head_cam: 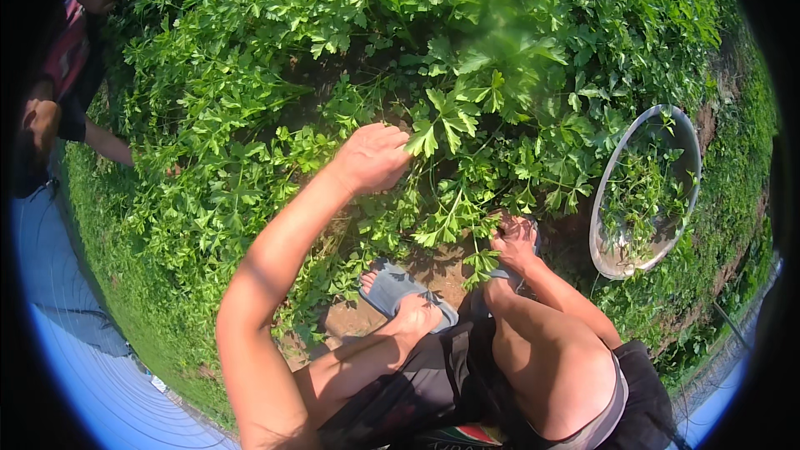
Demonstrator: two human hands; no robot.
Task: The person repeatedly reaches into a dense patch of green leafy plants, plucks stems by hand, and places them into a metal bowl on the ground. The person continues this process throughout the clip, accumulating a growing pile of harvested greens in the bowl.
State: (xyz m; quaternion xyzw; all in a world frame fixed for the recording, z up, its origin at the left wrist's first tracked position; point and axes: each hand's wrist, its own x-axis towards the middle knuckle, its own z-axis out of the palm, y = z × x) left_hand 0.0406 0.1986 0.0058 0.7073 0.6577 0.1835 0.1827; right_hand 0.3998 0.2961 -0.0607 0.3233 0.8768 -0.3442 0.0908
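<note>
My left hand [375, 158] reaches into a dense stand of leafy green plants [250, 87] that look like parsley or leaf celery. Its fingers are curled downward, and whether they grip a stem is hidden. A broad leaf [445, 125] stands just beside its knuckles. Low down by my right foot, my right hand [515, 242] is bent among leafy stems [453, 219]. Leaves and shade cover its fingertips, so I cannot tell if it holds any of them.
To the right, a tilted metal basin [599, 244] contains pulled greens [647, 194]. My feet, in grey slide sandals [394, 287], rest on bare soil [353, 320]. At the far left another person's arm [109, 145] reaches into the plants. A wire fence [725, 365] runs along the lower right.
</note>
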